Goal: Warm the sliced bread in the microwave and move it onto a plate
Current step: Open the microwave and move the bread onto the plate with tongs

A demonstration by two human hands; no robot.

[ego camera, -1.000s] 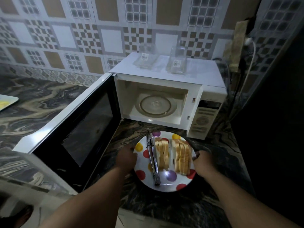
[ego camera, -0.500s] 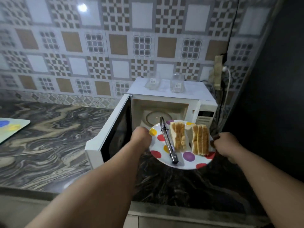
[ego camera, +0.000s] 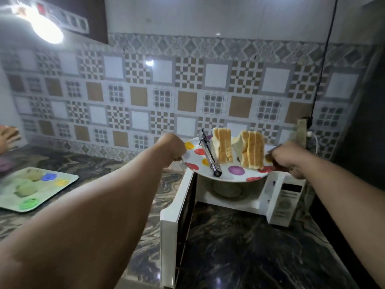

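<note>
A dark marbled counter [ego camera: 239, 247] runs along the bottom of the frame. On it at lower right stands a white microwave [ego camera: 285, 197], door swung open. At left lies a pale dotted tray [ego camera: 35, 189].

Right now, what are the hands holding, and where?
The white polka-dot plate, by opposite rims: left hand left edge, right hand right edge.

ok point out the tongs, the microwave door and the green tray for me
tongs [ego camera: 209, 156]: head view, middle of the metal arms, lying on the plate
microwave door [ego camera: 169, 243]: head view, white outer edge of the open door
green tray [ego camera: 66, 181]: head view, bare right corner
</note>
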